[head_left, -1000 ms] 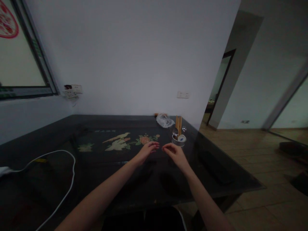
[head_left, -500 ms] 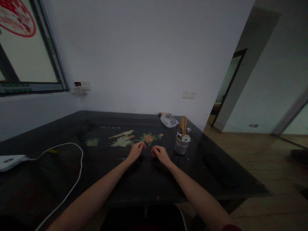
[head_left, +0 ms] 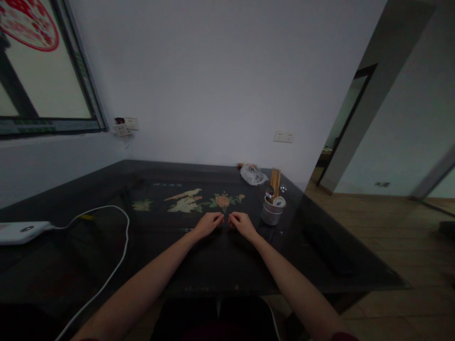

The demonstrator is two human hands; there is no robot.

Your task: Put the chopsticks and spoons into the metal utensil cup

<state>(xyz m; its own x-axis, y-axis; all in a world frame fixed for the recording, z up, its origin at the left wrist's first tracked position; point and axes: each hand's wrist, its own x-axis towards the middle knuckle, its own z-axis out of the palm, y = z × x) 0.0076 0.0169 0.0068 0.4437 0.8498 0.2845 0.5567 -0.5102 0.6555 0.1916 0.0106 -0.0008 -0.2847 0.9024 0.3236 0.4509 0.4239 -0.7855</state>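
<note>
My left hand (head_left: 209,224) rests low over the black table (head_left: 199,272), just in front of a printed flower. Its fingers are curled together, thumb and fingertips pointing right. Facing it across a narrow gap is my right hand (head_left: 243,224), also closed, its fingers bent inward. Whatever either hand might hold is hidden or too small to make out. To the right of my right hand stands a grey-white holder (head_left: 271,214), with wooden chopsticks (head_left: 275,181) and a metal spoon (head_left: 269,190) upright in it.
A crumpled clear plastic bag (head_left: 253,174) lies near the wall. On the left is a white power strip (head_left: 24,232) whose white cable (head_left: 127,234) curves across the table. A dark flat object (head_left: 329,248) lies at the right. Wall sockets (head_left: 283,137) are above the table.
My hands have come closer together, the left one moving right. The whole view has shifted slightly, and both hands stay closed.
</note>
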